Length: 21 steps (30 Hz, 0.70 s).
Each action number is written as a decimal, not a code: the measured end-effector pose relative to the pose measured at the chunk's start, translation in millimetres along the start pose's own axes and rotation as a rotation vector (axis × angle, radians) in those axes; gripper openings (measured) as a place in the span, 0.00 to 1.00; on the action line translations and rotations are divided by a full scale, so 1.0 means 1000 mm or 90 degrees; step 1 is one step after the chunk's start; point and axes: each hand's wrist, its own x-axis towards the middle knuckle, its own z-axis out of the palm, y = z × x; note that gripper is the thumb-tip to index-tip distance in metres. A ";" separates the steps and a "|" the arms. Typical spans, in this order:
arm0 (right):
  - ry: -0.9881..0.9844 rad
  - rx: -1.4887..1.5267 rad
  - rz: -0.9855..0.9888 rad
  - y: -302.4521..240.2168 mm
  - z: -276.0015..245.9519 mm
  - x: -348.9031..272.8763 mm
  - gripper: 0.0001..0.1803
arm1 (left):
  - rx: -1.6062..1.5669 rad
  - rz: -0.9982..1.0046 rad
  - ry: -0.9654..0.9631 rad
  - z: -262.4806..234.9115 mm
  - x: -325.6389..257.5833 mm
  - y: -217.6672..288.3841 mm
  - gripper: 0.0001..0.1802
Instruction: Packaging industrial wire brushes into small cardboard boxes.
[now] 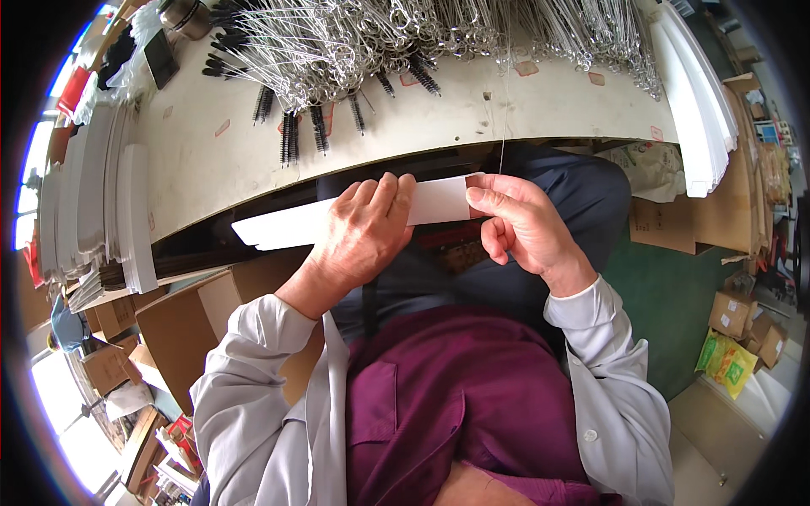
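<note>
A long, narrow white carton [439, 201] lies across my lap at the table's front edge, tilted slightly up to the right. My left hand [364, 223] is wrapped over its middle, knuckles up. At the carton's right end, my right hand [521, 215] pinches the end between thumb and forefinger, the other fingers curled below. A thin straight line, like wire or thread, runs from the pile on the table down to the right hand; what it joins is hidden. Wire-handled brushes [337, 59] with looped ends and black bristles are heaped on the table above.
The pale worktable [202, 169] spans the far side. Stacked flat white cartons stand at its left [89, 194] and right [696, 110] ends. A metal flask [184, 17] is at the back left. Brown cardboard boxes [190, 329] sit below on the left.
</note>
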 end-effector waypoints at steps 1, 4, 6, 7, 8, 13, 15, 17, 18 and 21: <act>-0.002 0.023 0.014 0.000 0.000 0.000 0.22 | -0.007 0.002 -0.006 0.000 0.000 0.000 0.38; 0.130 -0.281 -0.144 0.010 0.008 -0.006 0.22 | -0.055 -0.038 -0.046 -0.004 0.001 0.003 0.37; 0.186 -0.361 -0.259 0.012 0.017 -0.007 0.27 | -0.075 -0.059 -0.071 -0.005 0.003 0.000 0.36; 0.186 -0.662 -0.439 0.005 0.023 -0.008 0.32 | -0.096 -0.076 -0.097 -0.007 0.004 -0.001 0.36; 0.176 -0.965 -0.618 0.001 0.027 -0.008 0.36 | -0.096 -0.075 -0.097 -0.008 0.006 0.000 0.36; 0.057 -1.093 -0.567 0.020 0.024 0.015 0.34 | -0.171 -0.075 -0.161 -0.007 0.016 0.008 0.35; 0.037 -1.087 -0.574 0.016 0.022 0.016 0.34 | -0.176 -0.078 -0.135 -0.006 0.012 0.008 0.35; 0.018 -1.082 -0.578 0.013 0.017 0.015 0.34 | -0.184 -0.079 -0.109 -0.006 0.010 0.009 0.34; 0.014 -1.082 -0.595 0.012 0.015 0.015 0.33 | -0.182 -0.074 -0.084 -0.010 0.010 0.008 0.34; 0.027 -1.090 -0.592 -0.001 0.007 0.010 0.33 | -0.156 -0.081 -0.062 -0.018 0.006 -0.001 0.34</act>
